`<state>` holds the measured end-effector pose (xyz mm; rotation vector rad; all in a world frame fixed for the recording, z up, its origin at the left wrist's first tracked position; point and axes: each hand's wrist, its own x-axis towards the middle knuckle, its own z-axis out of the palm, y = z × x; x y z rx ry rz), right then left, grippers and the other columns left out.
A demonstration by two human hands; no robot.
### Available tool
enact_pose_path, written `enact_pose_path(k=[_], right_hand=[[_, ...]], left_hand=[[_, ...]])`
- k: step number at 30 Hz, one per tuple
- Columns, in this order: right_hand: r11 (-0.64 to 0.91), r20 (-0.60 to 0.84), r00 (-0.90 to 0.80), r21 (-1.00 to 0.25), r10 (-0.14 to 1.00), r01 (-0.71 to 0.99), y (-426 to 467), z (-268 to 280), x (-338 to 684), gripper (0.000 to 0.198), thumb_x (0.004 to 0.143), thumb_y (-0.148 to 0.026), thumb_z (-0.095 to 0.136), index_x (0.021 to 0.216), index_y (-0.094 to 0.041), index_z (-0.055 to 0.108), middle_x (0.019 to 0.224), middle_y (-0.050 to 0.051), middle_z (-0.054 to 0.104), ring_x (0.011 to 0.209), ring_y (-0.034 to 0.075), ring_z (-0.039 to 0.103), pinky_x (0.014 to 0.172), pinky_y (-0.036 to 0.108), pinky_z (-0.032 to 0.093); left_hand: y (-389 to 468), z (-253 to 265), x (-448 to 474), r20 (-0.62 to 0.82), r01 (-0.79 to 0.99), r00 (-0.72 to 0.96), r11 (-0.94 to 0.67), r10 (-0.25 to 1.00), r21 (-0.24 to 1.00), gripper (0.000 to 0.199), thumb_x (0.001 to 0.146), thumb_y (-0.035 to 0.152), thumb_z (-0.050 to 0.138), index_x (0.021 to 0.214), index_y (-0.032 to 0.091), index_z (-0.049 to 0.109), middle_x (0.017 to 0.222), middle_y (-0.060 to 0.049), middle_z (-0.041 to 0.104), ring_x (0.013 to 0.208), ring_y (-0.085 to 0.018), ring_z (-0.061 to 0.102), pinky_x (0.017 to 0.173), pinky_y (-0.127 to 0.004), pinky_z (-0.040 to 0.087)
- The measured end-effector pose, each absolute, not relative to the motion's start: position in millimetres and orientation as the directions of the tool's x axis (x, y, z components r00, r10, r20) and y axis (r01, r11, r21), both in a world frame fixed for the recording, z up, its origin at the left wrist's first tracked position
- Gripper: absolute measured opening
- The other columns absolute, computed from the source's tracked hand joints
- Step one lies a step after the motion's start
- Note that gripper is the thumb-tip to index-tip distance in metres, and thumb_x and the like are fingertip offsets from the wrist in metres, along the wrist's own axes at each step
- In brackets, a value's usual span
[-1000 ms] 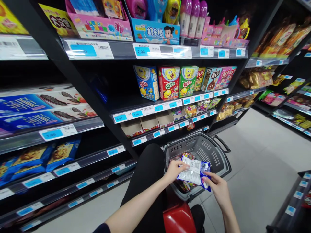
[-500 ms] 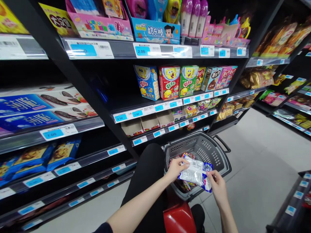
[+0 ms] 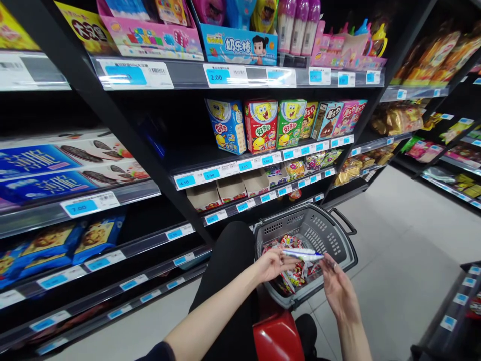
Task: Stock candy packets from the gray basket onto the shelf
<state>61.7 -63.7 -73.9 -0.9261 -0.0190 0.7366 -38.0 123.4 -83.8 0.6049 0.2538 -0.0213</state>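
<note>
A white and blue snack packet (image 3: 302, 254) is stretched between my two hands, turned nearly edge-on to me. My left hand (image 3: 271, 265) grips its left end, and my right hand (image 3: 336, 281) pinches its right end. Under them stands a grey shopping basket (image 3: 274, 228) on the floor, with a black handle on its far right. Inside the basket lie several colourful snack packets (image 3: 293, 278), mostly red and white, partly covered by my hands and the held packet.
Shelves of boxed snacks (image 3: 261, 125) rise ahead, with open cardboard trays (image 3: 231, 190) lower down. A red seat-like object (image 3: 278, 336) sits beside my black-clad knee (image 3: 233, 250). Tiled floor (image 3: 391, 240) stretches right, and another shelf edge (image 3: 454, 311) juts in there.
The packet has been tilted from showing its silvery flat face to nearly edge-on. More packets in the basket now show. Both hands have turned with it.
</note>
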Motion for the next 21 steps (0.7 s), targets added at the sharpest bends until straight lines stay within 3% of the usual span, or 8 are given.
enact_pose_path(k=[3, 6, 8, 10, 13, 16, 19, 21], right_hand=[[0.343, -0.354, 0.771, -0.742, 0.530, -0.576, -60.1, -78.1, 62.8, 0.028, 0.053, -0.029, 0.076, 0.077, -0.021, 0.064, 0.087, 0.004, 0.071, 0.084, 0.018, 0.065, 0.068, 0.024, 0.053], [0.181, -0.453, 0.757, -0.790, 0.470, -0.585, -58.1, -92.0, 65.6, 0.027, 0.055, -0.038, 0.074, 0.070, -0.020, 0.062, 0.057, 0.001, 0.068, 0.055, 0.017, 0.065, 0.050, 0.026, 0.052], [0.002, -0.487, 0.764, -0.843, 0.424, -0.538, -59.8, -104.3, 70.1, 0.032, 0.053, -0.044, 0.071, 0.070, -0.018, 0.064, 0.034, -0.005, 0.053, 0.032, 0.014, 0.052, 0.032, 0.023, 0.041], [-0.168, -0.453, 0.807, -0.891, 0.379, -0.421, -63.5, -114.6, 76.4, 0.035, 0.051, -0.047, 0.070, 0.066, -0.015, 0.067, 0.026, -0.008, 0.041, 0.022, 0.010, 0.037, 0.024, 0.021, 0.028], [-0.307, -0.327, 0.854, -0.929, 0.406, -0.210, -69.4, -120.2, 85.9, 0.032, 0.050, -0.045, 0.069, 0.060, -0.014, 0.069, 0.034, -0.003, 0.052, 0.029, 0.010, 0.042, 0.029, 0.022, 0.030], [-0.320, -0.246, 0.858, -0.942, 0.450, -0.103, -72.9, -115.5, 90.4, 0.034, 0.054, -0.047, 0.066, 0.060, -0.014, 0.070, 0.040, 0.000, 0.057, 0.039, 0.014, 0.050, 0.036, 0.024, 0.036], [-0.309, -0.211, 0.864, -0.949, 0.457, -0.068, -74.2, -109.0, 89.5, 0.039, 0.060, -0.050, 0.062, 0.068, -0.013, 0.071, 0.036, -0.001, 0.053, 0.038, 0.014, 0.048, 0.038, 0.024, 0.037], [-0.286, -0.190, 0.867, -0.957, 0.460, -0.059, -74.9, -105.3, 87.7, 0.040, 0.063, -0.050, 0.060, 0.074, -0.013, 0.071, 0.035, -0.002, 0.052, 0.038, 0.015, 0.048, 0.040, 0.025, 0.039]], left_hand=[[123.0, -87.5, -38.0, -0.329, 0.194, 0.942, 0.683, 0.071, 0.704, 0.020, 0.069, 0.016, 0.056, 0.086, 0.006, 0.060, 0.090, -0.015, 0.066, 0.081, -0.022, 0.064, 0.065, -0.028, 0.048], [124.2, -95.1, -36.1, -0.451, 0.360, 0.879, 0.402, 0.156, 0.842, 0.031, 0.069, 0.040, 0.059, 0.066, 0.009, 0.057, 0.059, -0.007, 0.065, 0.046, -0.015, 0.060, 0.041, -0.021, 0.038], [125.9, -99.6, -34.4, -0.459, 0.409, 0.852, 0.226, 0.252, 0.884, 0.037, 0.065, 0.047, 0.060, 0.052, 0.013, 0.050, 0.037, 0.001, 0.053, 0.029, -0.009, 0.045, 0.034, -0.018, 0.026], [127.5, -101.7, -32.8, -0.433, 0.410, 0.844, 0.139, 0.316, 0.902, 0.041, 0.062, 0.049, 0.060, 0.044, 0.016, 0.043, 0.027, 0.006, 0.041, 0.025, -0.005, 0.034, 0.033, -0.018, 0.019], [129.0, -100.5, -31.7, -0.391, 0.363, 0.861, 0.144, 0.327, 0.920, 0.045, 0.060, 0.049, 0.060, 0.039, 0.016, 0.040, 0.026, 0.008, 0.035, 0.027, -0.003, 0.028, 0.035, -0.019, 0.017], [129.1, -97.0, -32.7, -0.375, 0.334, 0.883, 0.184, 0.283, 0.925, 0.043, 0.062, 0.047, 0.060, 0.040, 0.016, 0.040, 0.026, 0.008, 0.035, 0.027, -0.003, 0.027, 0.036, -0.019, 0.018], [128.7, -94.0, -34.4, -0.403, 0.362, 0.888, 0.205, 0.221, 0.909, 0.041, 0.065, 0.044, 0.059, 0.043, 0.015, 0.043, 0.031, 0.004, 0.046, 0.025, -0.003, 0.028, 0.033, -0.019, 0.016], [128.5, -92.5, -34.9, -0.434, 0.375, 0.883, 0.289, 0.180, 0.881, 0.036, 0.065, 0.043, 0.059, 0.048, 0.013, 0.047, 0.044, -0.001, 0.058, 0.029, -0.005, 0.039, 0.032, -0.018, 0.021]])
